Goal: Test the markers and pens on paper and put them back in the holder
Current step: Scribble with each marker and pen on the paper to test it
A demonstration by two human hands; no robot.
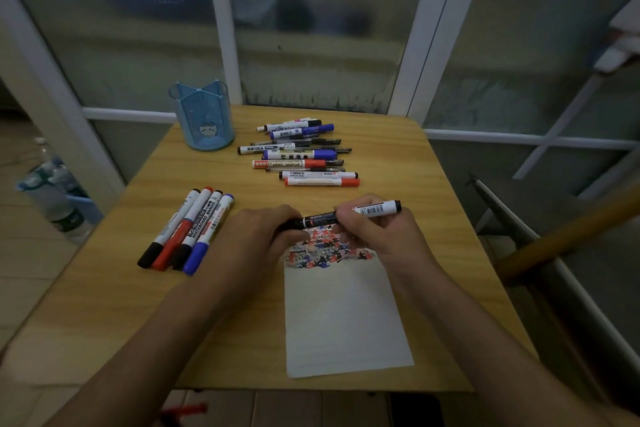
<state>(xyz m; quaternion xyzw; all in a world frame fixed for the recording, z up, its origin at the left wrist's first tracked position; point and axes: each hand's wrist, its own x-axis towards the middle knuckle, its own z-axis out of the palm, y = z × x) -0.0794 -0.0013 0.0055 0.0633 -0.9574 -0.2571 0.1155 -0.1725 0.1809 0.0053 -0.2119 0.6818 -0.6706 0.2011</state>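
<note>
Both hands meet over the top of the sheet of paper, which lies on the wooden bench in front of the person. The left hand has its fingers curled round the dark cap end of a black marker, and the right hand pinches the same marker further along, with the white barcoded end sticking out past its fingers to the right. The marker lies roughly level, just above the paper's upper edge, where a dense patch of red, blue and black scribbles covers the sheet (the rest of the page looks blank).

To the left, four markers lie side by side on the bench, caps toward the person: black, red, black, blue. Further back a loose row of markers and pens lies crosswise. The blue holder stands upright at the far left corner of the bench, well apart from the hands.
</note>
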